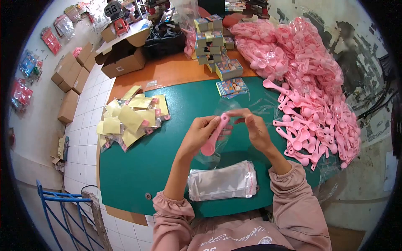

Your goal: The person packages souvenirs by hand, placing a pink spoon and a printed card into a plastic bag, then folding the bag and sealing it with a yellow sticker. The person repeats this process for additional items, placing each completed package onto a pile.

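My left hand (205,129) is closed on a pink measuring spoon (212,141), thumb in front and fingers behind. The spoon's bowl points down, and its holed handle end points up. Clear plastic film of a bag (212,159) shows around and below the spoon. My right hand (254,127) is at the handle end, its index finger stretched to the tip and its other fingers bent and apart. I cannot make out anything held in it. Below both hands lies a stack of clear plastic bags (222,180) on the green tabletop (163,171).
Filled packets with yellow cards (130,119) are heaped at left. Loose pink spoons (299,134) spill at right before large bagged spoons (301,54). Printed card stacks (228,69) stand at the back. An open carton (123,60) and a blue metal frame (63,198) are at left.
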A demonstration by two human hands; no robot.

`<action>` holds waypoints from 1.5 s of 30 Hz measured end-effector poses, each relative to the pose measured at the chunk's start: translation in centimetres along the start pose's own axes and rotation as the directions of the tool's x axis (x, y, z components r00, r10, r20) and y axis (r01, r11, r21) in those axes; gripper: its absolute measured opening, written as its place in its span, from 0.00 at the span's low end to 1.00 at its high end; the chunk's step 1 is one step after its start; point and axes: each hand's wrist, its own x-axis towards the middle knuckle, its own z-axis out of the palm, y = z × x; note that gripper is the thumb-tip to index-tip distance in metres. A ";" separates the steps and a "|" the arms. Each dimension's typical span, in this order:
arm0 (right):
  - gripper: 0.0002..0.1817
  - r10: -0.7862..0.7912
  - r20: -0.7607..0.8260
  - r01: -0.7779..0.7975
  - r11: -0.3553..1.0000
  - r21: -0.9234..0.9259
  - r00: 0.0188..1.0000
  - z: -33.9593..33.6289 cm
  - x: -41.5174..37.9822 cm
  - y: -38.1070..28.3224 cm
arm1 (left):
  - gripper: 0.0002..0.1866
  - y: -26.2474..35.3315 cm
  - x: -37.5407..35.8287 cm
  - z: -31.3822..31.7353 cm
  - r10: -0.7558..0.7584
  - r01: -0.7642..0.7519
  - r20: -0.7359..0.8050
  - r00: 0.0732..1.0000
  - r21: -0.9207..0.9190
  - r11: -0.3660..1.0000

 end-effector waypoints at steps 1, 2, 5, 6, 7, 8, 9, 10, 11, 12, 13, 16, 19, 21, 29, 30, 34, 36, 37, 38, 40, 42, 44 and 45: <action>0.29 -0.011 0.002 0.011 1.000 -0.001 1.000 -0.2 0.7 0.2 | 0.18 0.0 0.2 -0.6 0.006 -0.006 -0.021 1.000 0.010 1.000; 0.32 -0.013 0.086 0.019 0.998 -0.065 0.996 -0.5 1.6 0.6 | 0.19 -0.1 0.5 -1.1 0.013 -0.012 -0.043 0.999 0.021 1.000; 0.35 0.077 0.257 -0.076 0.997 -0.014 0.963 -1.3 4.3 1.8 | 0.19 -0.5 0.8 -2.1 0.065 -0.066 0.016 0.998 0.076 0.995; 0.35 0.166 0.358 -0.209 0.974 0.084 0.919 -1.6 5.2 2.5 | 0.19 -0.1 0.8 -2.1 0.072 -0.073 0.015 0.997 0.083 0.994; 0.30 0.260 0.273 -0.292 0.953 0.082 0.926 -2.6 6.9 3.8 | 0.20 0.2 0.7 -2.1 0.036 -0.036 -0.033 0.999 -0.006 0.999; 0.26 0.353 0.184 -0.373 0.923 0.089 0.917 -3.8 8.9 5.4 | 0.21 0.4 0.6 -2.2 -0.006 -0.001 -0.076 0.997 -0.098 0.995; 0.24 0.368 0.012 -0.353 0.899 -0.258 0.930 -4.8 10.5 7.0 | 0.21 0.5 0.6 -2.4 -0.002 -0.006 -0.077 0.997 -0.093 0.996; 0.21 0.317 -0.156 -0.348 0.745 -0.569 0.935 -5.6 11.4 8.9 | 0.21 0.3 0.6 -2.6 0.007 -0.013 -0.073 0.997 -0.082 0.997; 0.20 0.183 -0.243 -0.304 0.611 -0.731 0.953 -6.3 11.2 12.1 | 0.21 0.2 0.6 -2.9 0.014 -0.019 -0.066 0.998 -0.069 0.997; 0.20 0.027 -0.295 -0.277 0.436 -0.856 0.955 -6.8 11.3 14.8 | 0.21 0.3 0.5 -3.0 0.021 -0.025 -0.063 0.998 -0.063 0.998; 0.20 0.017 -0.299 -0.275 0.438 -0.856 0.954 -7.2 11.8 16.0 | 0.21 0.3 0.5 -3.1 0.002 -0.004 -0.043 0.999 -0.035 0.999; 0.18 0.196 -0.358 -0.405 0.552 -0.729 0.913 -7.2 12.1 15.7 | 0.21 0.0 0.6 -3.2 -0.027 0.027 -0.016 1.000 -0.002 1.000; 0.18 0.171 -0.357 -0.395 0.444 -0.804 0.919 -6.7 11.3 13.9 | 0.20 -0.3 0.9 -3.3 -0.013 0.013 0.009 1.000 -0.049 0.999; 0.17 0.059 -0.267 -0.260 0.506 -0.822 0.962 -6.4 10.8 13.6 | 0.20 0.1 0.6 -3.1 -0.026 0.026 0.005 1.000 -0.021 0.999; 0.27 0.204 -0.143 -0.220 0.428 -0.877 0.968 -6.6 10.2 11.9 | 0.19 0.4 0.6 -2.9 -0.035 0.035 0.029 0.999 -0.008 0.999; 0.27 0.216 -0.103 -0.191 0.442 -0.876 0.971 -6.9 10.0 11.5 | 0.19 0.4 0.5 -2.9 -0.040 0.040 0.032 0.999 0.003 0.999; 0.23 0.496 -0.039 -0.422 0.693 -0.584 0.868 -8.6 10.4 13.2 | 0.18 0.0 0.7 -3.0 -0.063 0.064 0.046 0.997 -0.041 0.997; 0.20 0.154 -0.059 -0.142 0.608 -0.781 0.986 -8.2 9.7 13.3 | 0.18 -0.3 0.8 -3.2 -0.063 0.066 0.107 0.992 -0.033 0.997; 0.20 0.153 -0.054 -0.137 0.608 -0.782 0.987 -8.0 9.6 13.2 | 0.18 -0.4 0.8 -3.2 -0.059 0.063 0.104 0.993 -0.036 0.997; 0.19 0.141 -0.026 -0.108 0.616 -0.780 0.990 -7.9 9.5 13.1 | 0.18 -0.5 0.9 -3.2 -0.062 0.066 0.114 0.992 -0.026 0.997; 0.18 0.132 0.000 -0.083 0.623 -0.778 0.991 -7.8 9.4 12.7 | 0.18 -0.5 0.9 -3.1 -0.069 0.072 0.127 0.989 -0.017 0.997; 0.16 0.118 -0.061 -0.118 0.572 -0.812 0.991 -7.9 9.6 12.3 | 0.18 -0.3 0.9 -2.9 -0.079 0.079 0.133 0.988 0.003 0.997; 0.15 0.146 -0.099 -0.171 0.658 -0.733 0.984 -8.1 9.6 12.0 | 0.18 -0.3 0.9 -3.0 -0.081 0.081 0.135 0.987 0.006 0.997; 0.15 0.177 -0.133 -0.221 0.734 -0.642 0.975 -8.1 9.6 11.6 | 0.18 -0.3 0.8 -3.0 -0.083 0.083 0.136 0.987 0.007 0.997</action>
